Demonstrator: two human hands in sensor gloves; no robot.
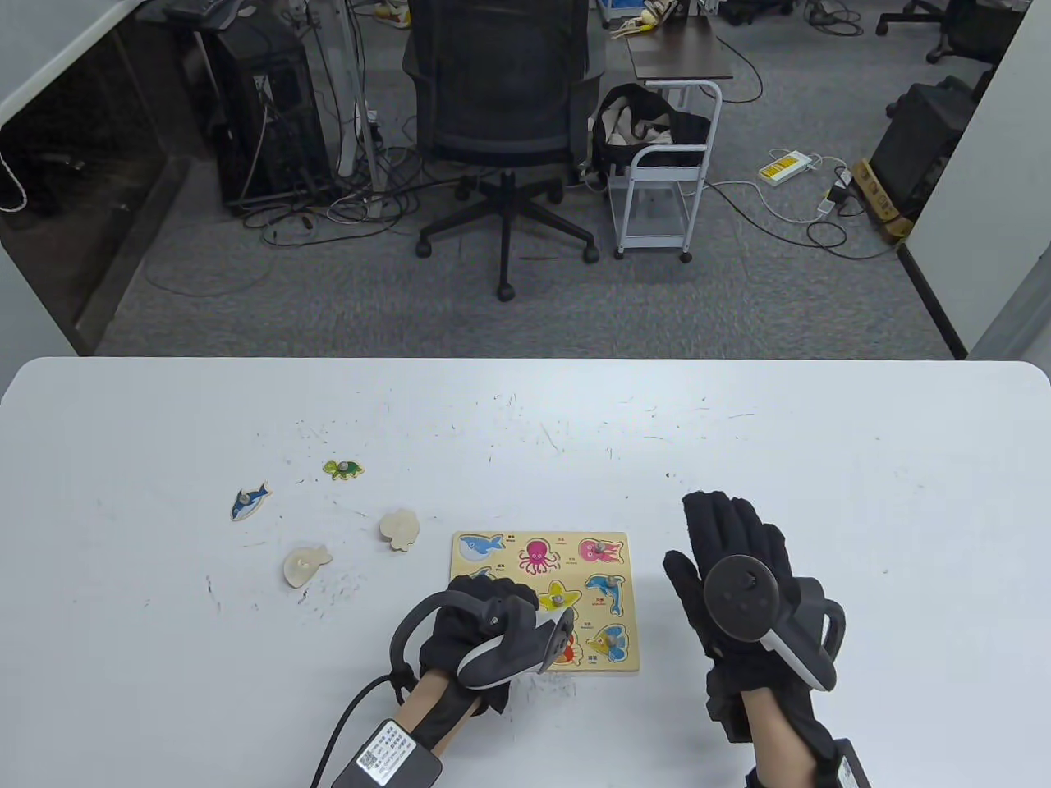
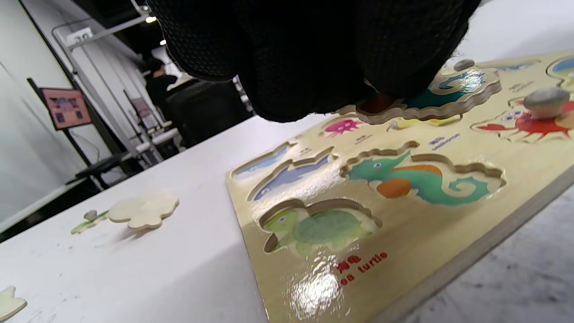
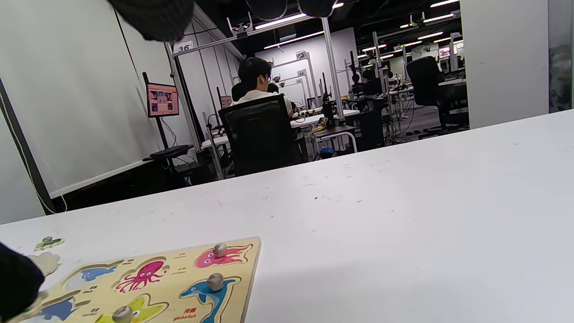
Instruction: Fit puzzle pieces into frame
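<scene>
The wooden puzzle frame (image 1: 631, 566) lies near the table's front edge. My left hand (image 1: 493, 593) hovers over its lower left part and pinches a teal and orange seahorse piece (image 2: 448, 96) just above the board. Below it the seahorse recess (image 2: 421, 179) and the turtle recess (image 2: 320, 226) stand empty. My right hand (image 1: 727, 533) rests flat on the table to the right of the frame with straight fingers and holds nothing. Left of the frame lie a green turtle piece (image 1: 342, 469), a blue shark piece (image 1: 249, 500) and two face-down pieces (image 1: 400, 528) (image 1: 305, 565).
Jellyfish (image 1: 602, 550), dolphin (image 1: 606, 589), starfish (image 1: 560, 597) and fish (image 1: 609, 639) pieces with knobs sit in the frame. Beyond the table's far edge stand an office chair (image 1: 501, 98) and a white cart (image 1: 661, 172).
</scene>
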